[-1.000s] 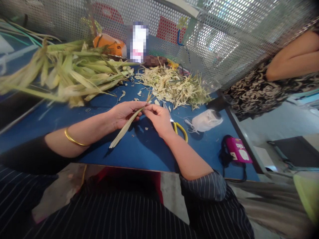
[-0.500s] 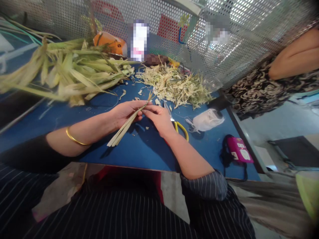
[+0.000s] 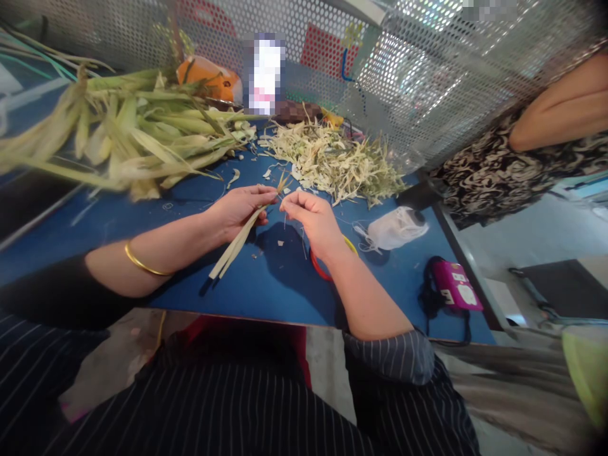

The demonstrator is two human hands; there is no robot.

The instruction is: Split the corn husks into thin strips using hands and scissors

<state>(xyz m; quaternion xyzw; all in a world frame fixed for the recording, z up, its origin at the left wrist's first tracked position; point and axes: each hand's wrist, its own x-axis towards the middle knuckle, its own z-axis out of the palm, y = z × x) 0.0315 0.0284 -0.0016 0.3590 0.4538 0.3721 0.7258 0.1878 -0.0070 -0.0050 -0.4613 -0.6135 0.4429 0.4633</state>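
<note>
My left hand (image 3: 240,212) is closed around a bundle of pale husk strips (image 3: 235,252), whose thin tips stick out above the fingers and whose wide ends hang toward the table's front edge. Just to the right, my right hand (image 3: 311,218) pinches a thin white thread (image 3: 304,244), and a small gap separates it from the bundle. The thread trails below the fingers. Scissors with red and yellow handles (image 3: 319,266) lie on the blue table, mostly hidden under my right hand and wrist.
Long green husks (image 3: 161,136) lie at the left, and a heap of shredded husk (image 3: 332,158) at the back. A white wrapped spool (image 3: 398,228) and a magenta box (image 3: 456,285) are at the right. Behind stands a perforated metal screen (image 3: 304,57); a person's arm (image 3: 560,104) shows beyond.
My right hand has come away from the bundle, a little to the right, and now covers more of the scissors. Thread shows below its fingers. My left hand still holds the strips.
</note>
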